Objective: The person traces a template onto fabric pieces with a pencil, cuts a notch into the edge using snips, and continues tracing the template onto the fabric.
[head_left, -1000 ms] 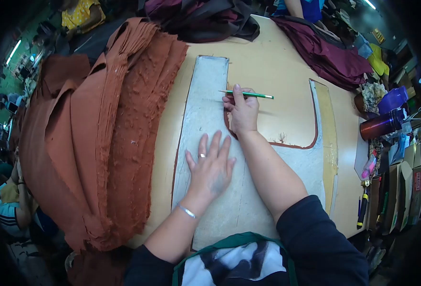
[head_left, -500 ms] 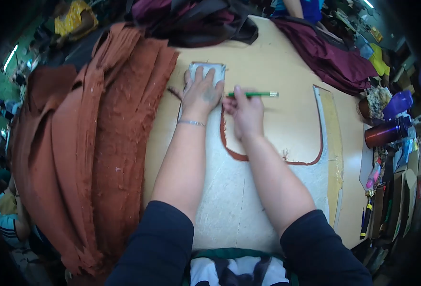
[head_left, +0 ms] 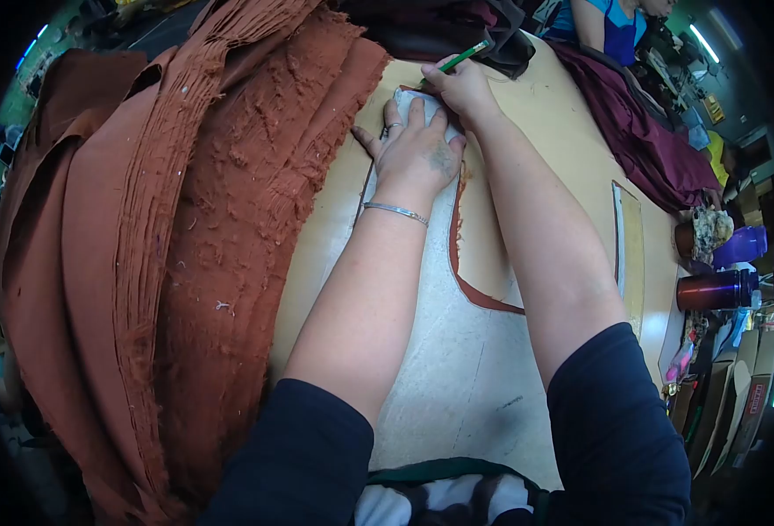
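My left hand [head_left: 415,159] lies flat with fingers spread on the narrow upper arm of a whitish-grey pattern piece [head_left: 431,368], pressing it to the table. Rust-brown fabric [head_left: 485,299] shows as a thin border along the pattern's curved inner edge. Just beyond the left fingertips, my right hand [head_left: 462,88] grips a green pencil [head_left: 467,55]. Its lower end is close to the far end of the pattern arm; whether it touches cannot be made out. My right forearm covers part of the curved edge.
A thick pile of rust-brown cloth [head_left: 238,167] lies along the left. Maroon fabric [head_left: 637,123] and dark cloth [head_left: 439,31] are at the back. A dark tumbler [head_left: 711,290] and a purple container [head_left: 739,247] stand at the right. Another person [head_left: 602,26] is across the table.
My right hand has moved with the pencil from the inner side of the pattern arm up to its far end. The view has shifted; my left hand still presses the pattern.
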A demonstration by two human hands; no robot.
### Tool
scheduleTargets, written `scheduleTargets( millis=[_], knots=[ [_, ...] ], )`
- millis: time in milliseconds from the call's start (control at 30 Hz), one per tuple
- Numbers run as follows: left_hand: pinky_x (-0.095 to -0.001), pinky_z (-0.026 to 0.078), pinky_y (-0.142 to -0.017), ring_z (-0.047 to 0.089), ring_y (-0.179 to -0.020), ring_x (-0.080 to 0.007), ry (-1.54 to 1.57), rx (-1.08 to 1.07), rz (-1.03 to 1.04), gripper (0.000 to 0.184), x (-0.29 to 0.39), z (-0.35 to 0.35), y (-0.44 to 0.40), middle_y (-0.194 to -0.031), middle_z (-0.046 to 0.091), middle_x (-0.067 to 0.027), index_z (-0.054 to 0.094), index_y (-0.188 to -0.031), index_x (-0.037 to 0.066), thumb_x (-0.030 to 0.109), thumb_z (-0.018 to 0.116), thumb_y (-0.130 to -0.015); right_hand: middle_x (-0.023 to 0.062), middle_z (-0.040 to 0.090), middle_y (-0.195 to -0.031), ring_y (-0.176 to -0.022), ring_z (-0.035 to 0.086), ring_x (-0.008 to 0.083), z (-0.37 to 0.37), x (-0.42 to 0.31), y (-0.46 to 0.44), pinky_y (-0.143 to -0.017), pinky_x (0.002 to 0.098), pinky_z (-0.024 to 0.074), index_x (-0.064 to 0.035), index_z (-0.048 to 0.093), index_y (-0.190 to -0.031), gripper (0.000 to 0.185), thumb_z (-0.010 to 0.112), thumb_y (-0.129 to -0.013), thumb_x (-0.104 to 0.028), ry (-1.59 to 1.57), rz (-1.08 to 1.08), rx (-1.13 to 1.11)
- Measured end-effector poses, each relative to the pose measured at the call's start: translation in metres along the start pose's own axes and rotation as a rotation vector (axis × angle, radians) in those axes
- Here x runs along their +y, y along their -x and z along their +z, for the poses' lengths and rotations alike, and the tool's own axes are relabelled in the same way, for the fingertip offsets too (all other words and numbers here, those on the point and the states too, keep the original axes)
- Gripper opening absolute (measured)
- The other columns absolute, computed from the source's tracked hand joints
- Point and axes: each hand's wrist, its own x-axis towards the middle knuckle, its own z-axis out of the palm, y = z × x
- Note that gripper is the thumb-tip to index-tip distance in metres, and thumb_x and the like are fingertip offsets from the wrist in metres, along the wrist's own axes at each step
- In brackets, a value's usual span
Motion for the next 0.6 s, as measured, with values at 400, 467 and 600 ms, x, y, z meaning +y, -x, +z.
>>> scheduleTargets(
  millis=[400,467,600],
  knots=[
    [-0.0649,0.007,-0.098,0.014,-0.131,-0.0307,0.009,0.011,0.006,0.047,0.002,0.003,0.0,-0.141,0.024,-0.0059,0.036,-0.131,0.023,0.037,0.038,-0.087,0.0064,0.059,-0.069,-0.062,0.055,0.0135,-0.031,-0.01,0.004,-0.058,0.0288,0.0456,-0.0025,0.053,-0.078,0.02,0.065,-0.077,-0.019,0.367,-0.167,-0.082],
    [-0.0644,0.006,-0.099,0.014,-0.131,-0.0312,0.064,0.037,0.016,0.046,0.002,0.002,0.001,-0.141,0.024,-0.006,0.037,-0.131,0.022,0.036,0.038,-0.087,0.0074,0.06,-0.069,-0.062,0.056,0.0143,-0.01,-0.014,0.004,-0.059,0.0293,0.0452,-0.0022,0.054,-0.078,0.023,0.066,-0.076,-0.022,0.404,-0.257,-0.035],
    [-0.0638,0.006,-0.099,0.013,-0.132,-0.0311,0.077,0.026,0.023,0.045,-0.002,0.004,-0.001,-0.142,0.024,-0.0058,0.039,-0.13,0.022,0.033,0.037,-0.087,0.0137,0.063,-0.078,-0.075,0.061,0.0257,-0.014,-0.022,0.002,-0.07,0.0353,0.0465,-0.0034,0.058,-0.082,0.026,0.067,-0.074,-0.027,0.478,-0.141,-0.096]
  ],
)
